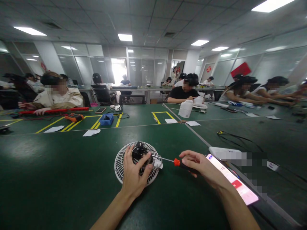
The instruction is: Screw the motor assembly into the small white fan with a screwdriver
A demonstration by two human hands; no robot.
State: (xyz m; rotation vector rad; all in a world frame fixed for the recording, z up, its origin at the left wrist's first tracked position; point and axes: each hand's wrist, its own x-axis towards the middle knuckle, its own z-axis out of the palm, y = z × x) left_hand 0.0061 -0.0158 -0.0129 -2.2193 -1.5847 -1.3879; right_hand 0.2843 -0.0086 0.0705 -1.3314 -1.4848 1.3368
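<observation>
A round white fan grille [120, 158] lies on the green table in front of me, with a black fan motor [139, 150] and some wiring at its middle. My left hand [135, 174] rests over the grille, its fingers curled around the motor. My right hand [199, 164] grips a screwdriver [177, 162] with a red and black handle. The long metal shaft points left, and its tip reaches the side of the motor assembly near my left fingertips. What the tip touches is too small to tell. A small white part [157, 164] sits at the grille's right side.
A lit phone [232, 179] lies right of my right forearm, beside a white flat device [224, 152]. Black cables [240, 139] trail at the right. Further off are a blue bin [106, 119], paper slips [91, 132] and a white fan housing [185, 109]. Several people sit at tables beyond.
</observation>
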